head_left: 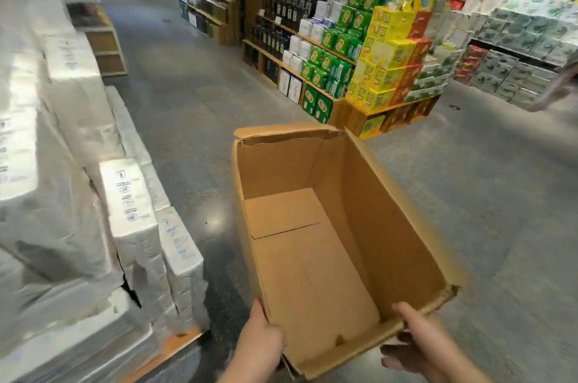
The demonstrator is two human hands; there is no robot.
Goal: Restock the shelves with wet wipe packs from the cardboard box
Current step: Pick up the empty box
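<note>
Head view: I look down an aisle with both my hands on a cardboard box [328,242] carried above the grey floor [194,119].
Cardboard box: open at the top, tilted away from me, nothing inside; its far flap is folded over and torn at the edge.
Left hand [259,339]: I hold the near left corner, thumb up along the outer left wall, the other fingers hidden beneath the box.
Right hand [419,335]: I grip the near right rim, thumb inside the box against the wall, fingers curled under the outside.
Wet wipe packs [134,220]: white wrapped bundles stacked on my left, just beside the box, on a low orange-edged base; the print on them is too blurred to read.
Shelves [312,48]: wooden tiers ahead of the box, filled with green, white and dark cartons.
Yellow and red cartons [391,63]: piled at the corner of that display, beyond the box's far end.
</note>
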